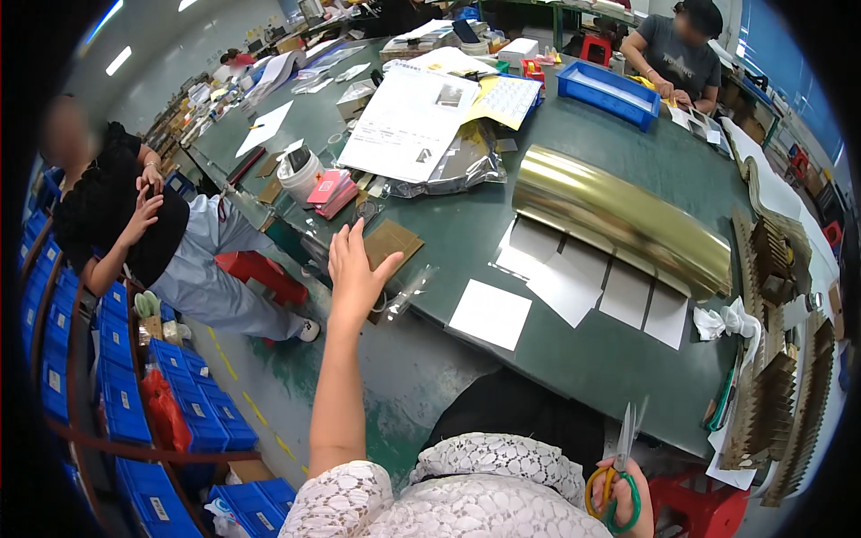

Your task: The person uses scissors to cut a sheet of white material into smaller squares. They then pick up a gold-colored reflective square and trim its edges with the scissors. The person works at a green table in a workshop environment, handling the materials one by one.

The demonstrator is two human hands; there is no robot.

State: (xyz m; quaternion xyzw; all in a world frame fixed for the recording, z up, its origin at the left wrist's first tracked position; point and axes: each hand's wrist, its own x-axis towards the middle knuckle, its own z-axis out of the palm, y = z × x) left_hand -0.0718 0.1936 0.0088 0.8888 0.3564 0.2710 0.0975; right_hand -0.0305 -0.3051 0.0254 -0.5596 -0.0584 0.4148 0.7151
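Observation:
My left hand point(355, 276) reaches out over the table's left edge, fingers spread and nothing in them. Close to its fingertips lies a flat brown piece point(395, 240), with clear plastic film point(414, 290) beside the wrist. Down at the lower right, my right hand point(619, 495) grips scissors point(623, 453) by their yellow and green handles, blades pointing up and away from me. A large roll of shiny gold foil point(619, 215) lies across the table, over the far ends of several white sheets point(568, 285). One white card point(490, 314) rests apart on their left.
Papers in plastic point(404, 121), a white tub point(301, 175), pink cards point(332, 193) and a blue tray point(608, 94) occupy the green table. Toothed metal strips point(794, 412) line its right side. One person stands at left near blue bins point(126, 399); another works at far right.

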